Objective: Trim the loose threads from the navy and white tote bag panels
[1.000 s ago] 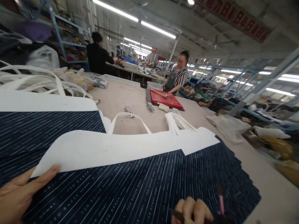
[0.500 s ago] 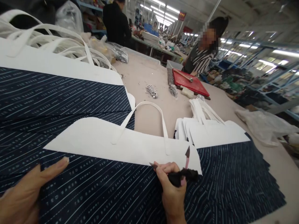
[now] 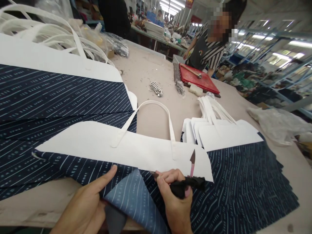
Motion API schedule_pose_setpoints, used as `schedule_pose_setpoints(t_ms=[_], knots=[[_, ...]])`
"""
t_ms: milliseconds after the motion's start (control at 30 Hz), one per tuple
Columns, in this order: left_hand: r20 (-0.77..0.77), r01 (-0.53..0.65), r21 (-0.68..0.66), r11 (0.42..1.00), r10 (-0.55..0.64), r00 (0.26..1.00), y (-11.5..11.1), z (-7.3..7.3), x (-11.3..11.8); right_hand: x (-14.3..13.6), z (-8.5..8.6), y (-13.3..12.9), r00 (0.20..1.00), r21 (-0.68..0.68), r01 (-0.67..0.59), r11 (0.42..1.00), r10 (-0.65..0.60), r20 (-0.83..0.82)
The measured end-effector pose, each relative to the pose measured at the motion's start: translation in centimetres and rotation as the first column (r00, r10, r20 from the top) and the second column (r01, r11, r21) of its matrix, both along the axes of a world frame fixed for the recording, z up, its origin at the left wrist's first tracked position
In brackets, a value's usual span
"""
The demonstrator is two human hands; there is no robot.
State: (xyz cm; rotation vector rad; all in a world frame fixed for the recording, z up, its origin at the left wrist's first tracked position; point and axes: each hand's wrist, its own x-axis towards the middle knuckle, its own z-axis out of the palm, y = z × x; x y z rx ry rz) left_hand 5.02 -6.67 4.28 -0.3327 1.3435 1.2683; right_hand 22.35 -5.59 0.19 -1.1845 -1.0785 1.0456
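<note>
A dark blue striped fabric piece [image 3: 97, 165] with a white top panel [image 3: 143, 152] and a white strap handle [image 3: 170, 125] lies in front of me. My left hand [image 3: 90, 201] grips its lower part, thumb on top; the fabric is folded up there, showing a paler underside [image 3: 137, 198]. My right hand [image 3: 176, 201] is closed around black-handled thread snips [image 3: 192, 159], near the lower edge of the white panel. One pointed blade sticks up over the panel, and another tip shows by my fingertips.
Similar panels with handles are piled at the left [image 3: 60, 91] and right [image 3: 234, 169]. Beyond are a red board [image 3: 198, 79] with a hammer, a black-and-white twisted bundle [image 3: 156, 89] and plastic bags [image 3: 273, 123]. A person in a striped top [image 3: 209, 52] stands across the table.
My left hand has moved right and taken hold of the fabric, whose lower part is now folded up. My right hand has shifted slightly left. The person across the table leans in more.
</note>
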Motion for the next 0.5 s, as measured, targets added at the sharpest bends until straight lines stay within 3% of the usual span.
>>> schedule_pose_setpoints(t_ms=[133, 233, 500], knots=[[0.022, 0.011, -0.079, 0.997, -0.009, 1.0, -0.6, -0.7, -0.1, -0.9, 0.0, 0.0, 0.999, -0.054, -0.018, 0.998, 0.016, -0.039], [-0.022, 0.051, -0.051, 0.997, -0.053, 0.998, -1.3, -1.7, -0.5, -1.3, -0.2, 0.0, 1.0, -0.054, -0.002, 0.999, 0.001, -0.021], [-0.028, 0.015, -0.054, 0.998, -0.017, 0.999, -1.9, -3.4, -1.0, -1.3, 0.1, -0.1, 1.0, -0.035, -0.005, 0.999, 0.006, 0.016]])
